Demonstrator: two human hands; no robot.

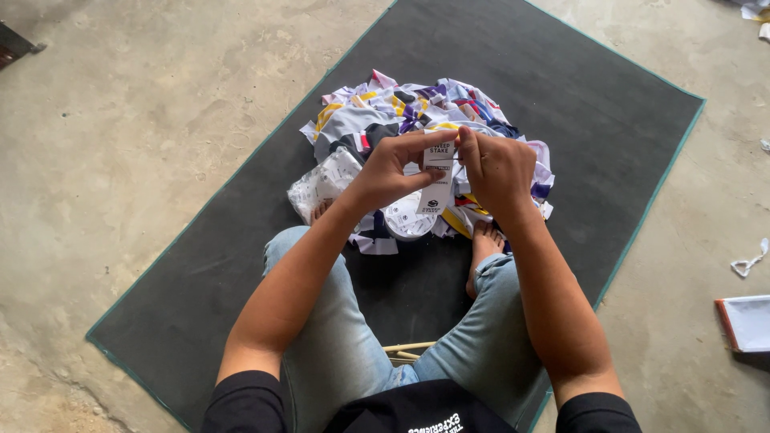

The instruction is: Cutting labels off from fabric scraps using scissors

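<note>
— Where's the tag?
— White paper tag (438, 178) pinched between my left hand (391, 170) and right hand (497, 170), both clamped, above the sock pile (401, 112).
— I'd grip near its top, pull steadily.

Informal floor workspace, likely a home workshop or storeroom, bare stained concrete floor (120, 120), dark green-edged mat (577, 88) laid on it, heap of colourful printed labels (385, 108) at 12 o'clock, paper scraps (750, 261) at 3 o'clock

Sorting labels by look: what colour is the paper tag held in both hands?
White with black print, the narrow paper tag; clearest in the head view.
</note>
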